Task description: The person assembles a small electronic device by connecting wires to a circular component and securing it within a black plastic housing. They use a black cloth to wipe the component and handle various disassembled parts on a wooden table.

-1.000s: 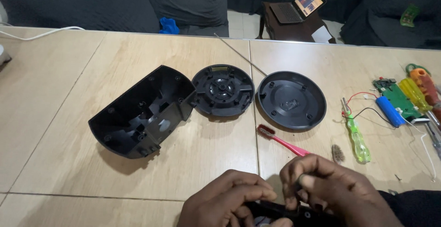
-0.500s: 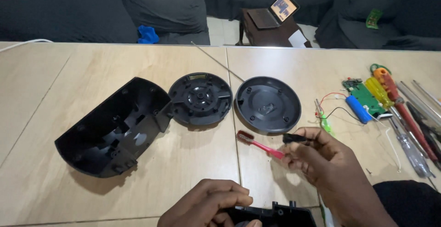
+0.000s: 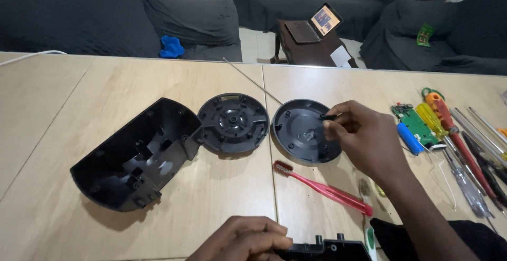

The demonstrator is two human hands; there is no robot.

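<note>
My right hand reaches over the right rim of a round black plastic cover and pinches a small black part between thumb and fingers. My left hand rests at the near table edge, gripping a black plastic piece with small posts on top. Left of the round cover lies a second round black disc with ribs and a centre hub. A large curved black housing lies open side up further left. A pink toothbrush lies just in front of the round cover.
At the right of the wooden table lie a green circuit board, a blue cylinder, several screwdrivers and thin wires. Dark sofas, a low table with an open laptop and a blue cloth stand beyond the far edge.
My right hand has risen from near the left hand, past the toothbrush, to the round cover, carrying the small black part. The view has tilted and shifted left.
</note>
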